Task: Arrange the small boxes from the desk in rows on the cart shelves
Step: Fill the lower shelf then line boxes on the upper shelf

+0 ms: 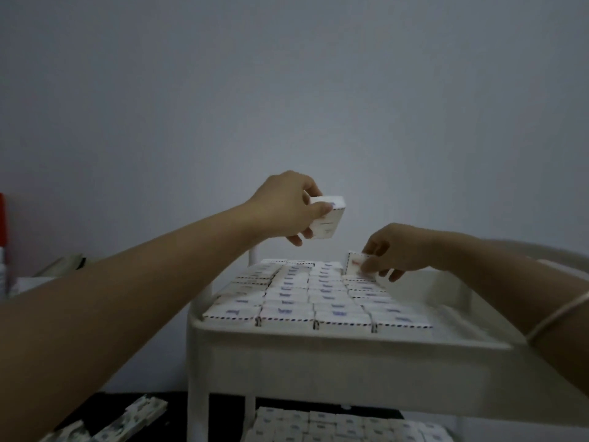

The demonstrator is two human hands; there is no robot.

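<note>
We had our left hand (287, 205) up near the centre of the frame, thumb and fingers curled round a raised box (328, 218) held in the air above the far edge of the cart's top shelf (318, 352). Our right hand (398, 250), a little lower and to the right, pinched a tilted box (355, 264) by its upper edge, with the bottom edge down at the far end of the rightmost column.

The laid rows (306, 295) ran away from us up the frame, four columns across, each box flat with its long side lying left to right. To the right of them a bare strip of shelf (446, 301) showed.

We judged that the coming move turned on that far right corner: the open slot lay directly under our right hand, which was much the nearer, so the tilted box had only to tip flat, its long axis matching its neighbours. The raised box hung up and to the left of the slot, and would need a fresh place.

More boxes (127, 422) lay on the dark desk at lower left, and others filled the lower shelf (334, 425) at the bottom of the frame.
</note>
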